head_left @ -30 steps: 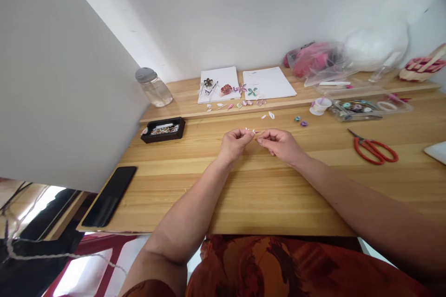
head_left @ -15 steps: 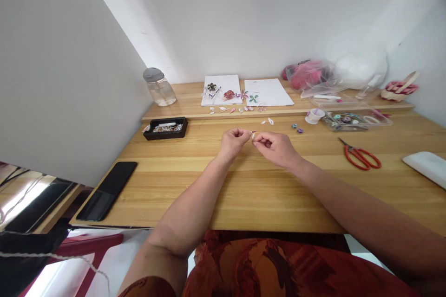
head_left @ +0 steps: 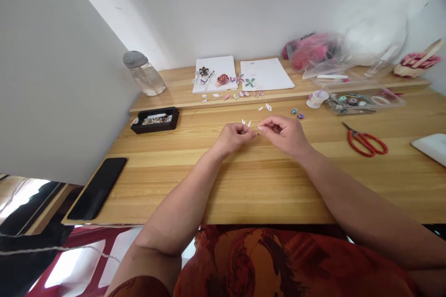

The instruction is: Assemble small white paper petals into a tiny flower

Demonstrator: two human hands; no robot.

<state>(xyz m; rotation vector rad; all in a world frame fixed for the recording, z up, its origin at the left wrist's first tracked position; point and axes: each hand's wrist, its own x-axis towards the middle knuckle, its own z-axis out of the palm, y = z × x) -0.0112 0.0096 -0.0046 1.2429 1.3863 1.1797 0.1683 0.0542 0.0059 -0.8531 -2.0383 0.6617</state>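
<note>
My left hand is closed in a pinch over the middle of the table. Small white petal-shaped pieces stick up just beyond its fingers and appear to be held there. A tiny tip pokes out from those fingers toward the right. My right hand is close by, thumb and forefinger pressed together; anything thin between them is too small to make out. Behind the hands lie a loose white petal and a smaller white piece. Two small beads, bluish and purple, rest beyond my right hand.
Red-handled scissors lie right, near a clear parts box and white cup. Left are a black tray, phone and bottle. Flower pieces and white paper lie on the raised ledge.
My hands have drawn slightly apart, the right one lifting a little. The white pieces now show beyond my left fingers rather than between both hands. The whole view has tilted slightly.
</note>
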